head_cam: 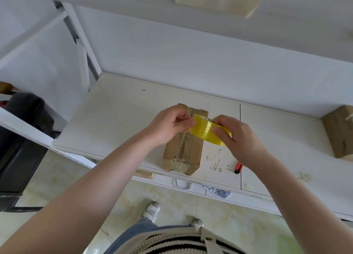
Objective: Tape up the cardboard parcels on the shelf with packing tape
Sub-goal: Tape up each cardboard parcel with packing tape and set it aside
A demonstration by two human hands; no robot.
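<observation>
Hands meet over a long cardboard parcel point(182, 150) that lies on the white shelf board point(114, 116), its near end at the board's front edge and its far end pointing toward the wall. The right hand point(236, 137) grips a roll of yellow packing tape point(207, 130) — fingers curled over the roll's outer face, thumb side hidden behind it — and holds it above the parcel's far right part. The left hand point(170, 125) has its fingers curled, and its thumb and forefinger pinch at the left edge of the roll, where the tape's loose end would be; whether a strip is already lifted cannot be told. Along the parcel's top runs a rough centre seam with torn, pale edges, and the near end shows crumpled old tape. Just right of the parcel the board is flecked with scraps of residue, and a red and black utility knife point(238, 168) lies near the front edge, partly under the right wrist. A second cardboard parcel point(338, 133) sits well apart at the right end of the shelf. Below the board — pale floor tiles, a white shoe point(151, 211) and blue jeans point(137, 232).
</observation>
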